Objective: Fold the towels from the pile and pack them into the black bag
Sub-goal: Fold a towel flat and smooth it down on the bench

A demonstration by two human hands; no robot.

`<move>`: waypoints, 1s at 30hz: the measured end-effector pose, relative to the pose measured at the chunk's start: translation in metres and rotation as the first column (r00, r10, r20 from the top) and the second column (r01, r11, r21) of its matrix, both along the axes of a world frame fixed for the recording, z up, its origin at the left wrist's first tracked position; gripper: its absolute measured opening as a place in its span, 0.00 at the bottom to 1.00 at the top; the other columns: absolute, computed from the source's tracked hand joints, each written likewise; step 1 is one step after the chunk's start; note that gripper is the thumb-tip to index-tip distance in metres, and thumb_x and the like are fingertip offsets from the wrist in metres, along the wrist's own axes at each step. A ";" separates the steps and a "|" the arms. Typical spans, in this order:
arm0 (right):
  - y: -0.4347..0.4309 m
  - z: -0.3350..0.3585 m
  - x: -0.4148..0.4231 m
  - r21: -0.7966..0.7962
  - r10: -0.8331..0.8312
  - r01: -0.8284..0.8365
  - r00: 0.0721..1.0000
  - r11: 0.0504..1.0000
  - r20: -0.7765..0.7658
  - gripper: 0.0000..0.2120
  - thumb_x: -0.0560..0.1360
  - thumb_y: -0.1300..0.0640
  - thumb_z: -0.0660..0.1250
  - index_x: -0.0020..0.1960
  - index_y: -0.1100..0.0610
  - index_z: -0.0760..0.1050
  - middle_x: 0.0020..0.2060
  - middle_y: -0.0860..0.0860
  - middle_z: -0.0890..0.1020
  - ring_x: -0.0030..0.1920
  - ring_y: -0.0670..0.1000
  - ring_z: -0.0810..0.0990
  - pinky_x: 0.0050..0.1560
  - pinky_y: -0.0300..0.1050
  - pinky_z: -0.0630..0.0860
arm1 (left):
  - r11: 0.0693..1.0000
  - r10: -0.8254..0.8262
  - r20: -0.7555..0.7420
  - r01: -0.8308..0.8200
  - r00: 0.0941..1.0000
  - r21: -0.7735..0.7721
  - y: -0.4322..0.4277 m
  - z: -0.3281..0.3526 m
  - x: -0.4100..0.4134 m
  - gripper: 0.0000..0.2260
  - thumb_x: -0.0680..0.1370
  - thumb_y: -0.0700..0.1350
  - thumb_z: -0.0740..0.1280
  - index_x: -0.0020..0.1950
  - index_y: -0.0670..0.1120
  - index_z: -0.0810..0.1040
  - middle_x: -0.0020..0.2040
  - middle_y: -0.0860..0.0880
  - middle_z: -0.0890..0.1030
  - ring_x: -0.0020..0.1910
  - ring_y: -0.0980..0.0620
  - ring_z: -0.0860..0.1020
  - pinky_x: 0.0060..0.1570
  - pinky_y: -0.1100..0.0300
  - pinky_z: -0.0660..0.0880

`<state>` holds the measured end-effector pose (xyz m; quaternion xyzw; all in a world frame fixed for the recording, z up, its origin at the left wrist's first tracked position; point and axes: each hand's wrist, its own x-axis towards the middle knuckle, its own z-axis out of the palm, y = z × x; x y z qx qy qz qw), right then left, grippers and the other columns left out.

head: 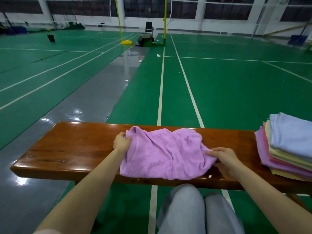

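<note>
A rumpled purple towel (162, 154) lies spread on the wooden bench (67, 149), its near edge hanging slightly over the front. My left hand (121, 141) grips the towel's left edge near the far corner. My right hand (222, 159) pinches the towel's right edge, thumb below the cloth and fingers on top. A pile of towels (287, 149) in light blue, yellow, pink and purple sits at the bench's right end. No black bag is in view.
The bench stands on a green sports court with white lines and a grey strip to the left. My knees (194, 208) are close under the bench's front edge. Far off stand yellow net posts (125, 42) and a chair (149, 27).
</note>
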<state>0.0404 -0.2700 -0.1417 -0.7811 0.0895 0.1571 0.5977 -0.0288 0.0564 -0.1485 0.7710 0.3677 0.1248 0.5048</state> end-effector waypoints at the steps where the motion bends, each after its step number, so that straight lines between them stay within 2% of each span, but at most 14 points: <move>1: -0.005 0.000 0.003 -0.008 -0.055 0.056 0.998 0.998 0.042 0.06 0.71 0.65 0.70 0.48 0.63 0.77 0.49 0.61 0.81 0.50 0.60 0.80 0.47 0.53 0.80 | 0.999 0.032 0.026 -0.033 0.999 0.006 0.006 0.002 -0.001 0.15 0.80 0.43 0.61 0.63 0.37 0.73 0.60 0.39 0.77 0.58 0.39 0.76 0.55 0.51 0.74; 4: -0.018 -0.003 0.008 -0.117 -0.187 0.214 0.960 0.970 0.207 0.05 0.72 0.64 0.70 0.41 0.56 0.77 0.47 0.58 0.81 0.48 0.62 0.81 0.47 0.60 0.80 | 0.993 0.104 0.072 -0.108 0.992 0.053 0.020 0.007 -0.006 0.12 0.79 0.41 0.62 0.60 0.35 0.74 0.57 0.38 0.78 0.56 0.38 0.76 0.53 0.50 0.73; 7: -0.023 -0.005 0.005 -0.237 -0.193 0.273 0.931 0.933 0.311 0.03 0.73 0.61 0.70 0.43 0.57 0.77 0.46 0.58 0.81 0.47 0.60 0.80 0.50 0.59 0.79 | 0.986 0.127 0.041 -0.131 0.991 0.105 0.028 0.006 -0.011 0.12 0.79 0.40 0.63 0.58 0.35 0.75 0.57 0.37 0.78 0.56 0.38 0.76 0.52 0.51 0.72; 10: -0.024 -0.005 -0.006 -0.388 0.010 0.112 0.955 0.915 0.298 0.05 0.73 0.57 0.71 0.44 0.59 0.78 0.43 0.55 0.80 0.46 0.55 0.78 0.47 0.47 0.75 | 0.980 0.119 -0.083 -0.104 0.989 0.172 0.031 -0.001 -0.017 0.13 0.80 0.41 0.62 0.62 0.36 0.74 0.61 0.38 0.76 0.59 0.39 0.75 0.55 0.50 0.72; 12: -0.026 -0.004 -0.015 -0.450 0.150 -0.013 0.952 0.893 0.269 0.08 0.73 0.53 0.70 0.43 0.58 0.79 0.39 0.52 0.79 0.43 0.52 0.76 0.43 0.42 0.69 | 0.953 0.111 -0.162 -0.059 0.980 0.298 0.032 -0.004 -0.024 0.14 0.79 0.42 0.62 0.63 0.38 0.73 0.62 0.39 0.75 0.61 0.40 0.72 0.57 0.50 0.71; 14: -0.028 -0.002 -0.019 -0.443 0.209 -0.080 0.945 0.893 0.252 0.09 0.73 0.52 0.70 0.41 0.58 0.80 0.37 0.50 0.78 0.39 0.48 0.75 0.37 0.38 0.68 | 0.890 0.087 -0.147 -0.010 0.985 0.457 0.033 -0.007 -0.030 0.12 0.78 0.43 0.64 0.60 0.41 0.75 0.59 0.41 0.76 0.58 0.43 0.73 0.54 0.52 0.72; 15: -0.029 -0.001 -0.019 -0.434 0.220 -0.097 0.945 0.896 0.242 0.09 0.73 0.52 0.70 0.40 0.58 0.80 0.36 0.50 0.79 0.38 0.47 0.74 0.35 0.37 0.67 | 0.875 0.034 -0.136 0.036 0.990 0.483 0.033 -0.008 -0.031 0.10 0.78 0.44 0.65 0.57 0.42 0.76 0.56 0.42 0.78 0.54 0.45 0.75 0.50 0.54 0.73; 17: -0.030 -0.002 -0.016 -0.429 0.235 -0.120 0.945 0.895 0.226 0.09 0.73 0.52 0.70 0.37 0.57 0.80 0.35 0.50 0.80 0.38 0.48 0.75 0.36 0.38 0.67 | 0.890 -0.109 -0.191 0.181 0.975 0.417 0.030 -0.006 -0.033 0.11 0.77 0.49 0.66 0.53 0.42 0.77 0.50 0.44 0.81 0.46 0.48 0.78 0.43 0.58 0.75; 20: -0.026 -0.005 -0.012 -0.421 0.234 -0.118 0.943 0.899 0.237 0.12 0.71 0.51 0.71 0.36 0.59 0.81 0.35 0.52 0.80 0.39 0.51 0.75 0.40 0.44 0.69 | 0.889 -0.219 -0.331 0.328 0.918 0.321 0.020 -0.001 -0.034 0.13 0.75 0.54 0.67 0.48 0.44 0.77 0.43 0.48 0.79 0.42 0.50 0.79 0.38 0.62 0.75; 23: -0.019 -0.010 -0.013 -0.446 0.269 -0.147 0.937 0.883 0.223 0.16 0.71 0.51 0.72 0.33 0.64 0.78 0.29 0.54 0.75 0.33 0.50 0.69 0.36 0.43 0.63 | 0.900 -0.247 -0.327 0.341 0.912 0.273 0.010 -0.001 -0.032 0.09 0.75 0.50 0.68 0.43 0.44 0.75 0.39 0.49 0.76 0.42 0.50 0.77 0.37 0.64 0.72; 26: -0.015 -0.011 -0.015 -0.456 0.250 -0.120 0.939 0.882 0.237 0.17 0.73 0.55 0.71 0.29 0.58 0.71 0.26 0.52 0.69 0.30 0.50 0.64 0.34 0.42 0.60 | 0.931 -0.230 -0.298 0.298 0.927 0.208 0.005 -0.001 -0.031 0.09 0.77 0.42 0.65 0.38 0.42 0.70 0.39 0.46 0.74 0.40 0.50 0.74 0.34 0.64 0.71; 29: -0.019 -0.009 -0.016 -0.478 0.185 -0.060 0.958 0.876 0.220 0.09 0.75 0.56 0.68 0.38 0.60 0.77 0.37 0.57 0.79 0.37 0.52 0.72 0.40 0.43 0.67 | 0.967 -0.176 -0.318 0.224 0.932 0.121 0.018 0.006 -0.038 0.07 0.76 0.36 0.63 0.37 0.42 0.70 0.37 0.45 0.72 0.36 0.51 0.72 0.29 0.63 0.68; 30: -0.020 -0.007 -0.018 -0.492 0.172 -0.055 0.965 0.869 0.196 0.09 0.75 0.57 0.67 0.41 0.62 0.79 0.40 0.58 0.79 0.39 0.52 0.73 0.42 0.43 0.67 | 0.967 -0.161 -0.356 0.218 0.921 0.129 0.025 0.008 -0.042 0.07 0.75 0.36 0.63 0.37 0.42 0.70 0.36 0.45 0.71 0.34 0.52 0.71 0.28 0.63 0.67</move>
